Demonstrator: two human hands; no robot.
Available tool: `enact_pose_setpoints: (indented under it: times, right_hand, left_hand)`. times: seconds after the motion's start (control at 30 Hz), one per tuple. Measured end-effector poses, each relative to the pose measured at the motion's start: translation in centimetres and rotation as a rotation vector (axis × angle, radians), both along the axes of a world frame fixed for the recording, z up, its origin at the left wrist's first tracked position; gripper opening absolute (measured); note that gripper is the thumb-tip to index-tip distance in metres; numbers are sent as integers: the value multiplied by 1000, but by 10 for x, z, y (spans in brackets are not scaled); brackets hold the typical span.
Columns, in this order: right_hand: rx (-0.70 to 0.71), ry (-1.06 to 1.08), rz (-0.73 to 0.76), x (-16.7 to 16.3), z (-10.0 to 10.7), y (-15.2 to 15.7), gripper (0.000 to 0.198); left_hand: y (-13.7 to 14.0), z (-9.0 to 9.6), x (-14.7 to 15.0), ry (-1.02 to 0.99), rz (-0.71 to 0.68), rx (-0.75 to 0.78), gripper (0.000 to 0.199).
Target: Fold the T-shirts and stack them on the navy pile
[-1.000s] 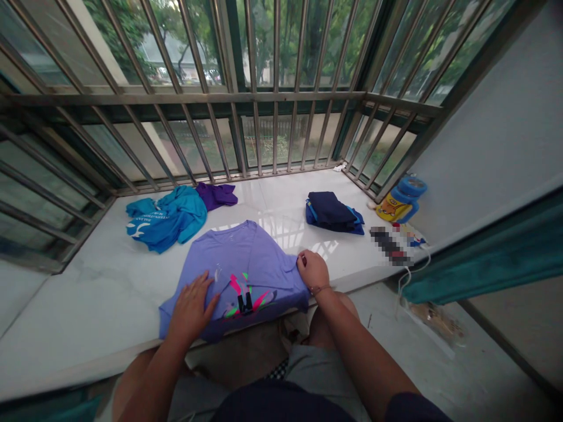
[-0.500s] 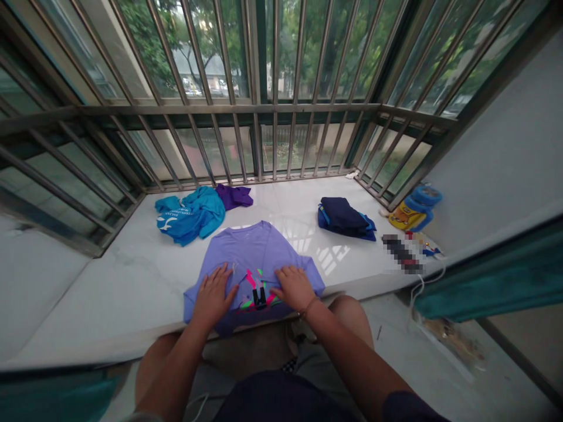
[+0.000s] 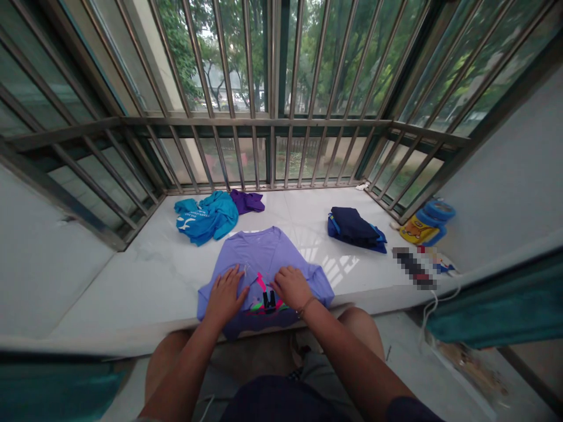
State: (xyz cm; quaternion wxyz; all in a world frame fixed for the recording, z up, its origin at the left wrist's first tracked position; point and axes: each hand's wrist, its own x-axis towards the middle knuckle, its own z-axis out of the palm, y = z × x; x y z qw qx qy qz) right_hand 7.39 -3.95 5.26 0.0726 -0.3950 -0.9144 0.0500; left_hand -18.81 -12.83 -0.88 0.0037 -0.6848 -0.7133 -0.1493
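Lavender shirt: spread with the print up on the pale ledge [image 3: 145, 293], in front of the person; the shirt [image 3: 264, 246] has its neckline toward 12 o'clock and its lower part over the ledge's edge at 6.
Left hand: palm down on the shirt's left part; this hand [image 3: 226, 295] points toward 1 o'clock, its forearm coming from 7.
Left fingers: stretched out, slightly apart, thumb spread toward 2 o'clock.
Right hand: on the print's right side; the hand [image 3: 293, 287] is bent toward 10 o'clock, forearm from 4, bracelet [image 3: 306, 307] at the wrist.
Right fingers: curled, close together; cannot tell whether they pinch fabric.
Around the shirt: blue garment [image 3: 211, 218] at 10 o'clock, purple cloth [image 3: 248, 202] at 11, dark folded clothes [image 3: 354, 227] at 2.
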Motion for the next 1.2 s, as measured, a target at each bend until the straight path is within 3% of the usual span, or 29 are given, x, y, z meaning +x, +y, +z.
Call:
enact_pose_setpoints:
  times: [0.17,0.3,0.4,0.8,1.2]
  right_hand:
    - [-33,118,-77,-4,-12,5,34]
    - [-96,96,-212,-2,-37,13,62]
    - [-121,70,-221,4,-48,18,70]
    - [-92,44,-298,53,-43,30,67]
    - [-83,45,-322,57,-40,25,61]
  left_hand:
    - [0,-1,-1,3,-3,-10,55]
    - [0,-1,-1,9,5,2,53]
    - [1,-1,2,13,11,1,53]
    - [30,2,57,-20,-32,-9,53]
    - [31,2,58,12,-39,-11,55]
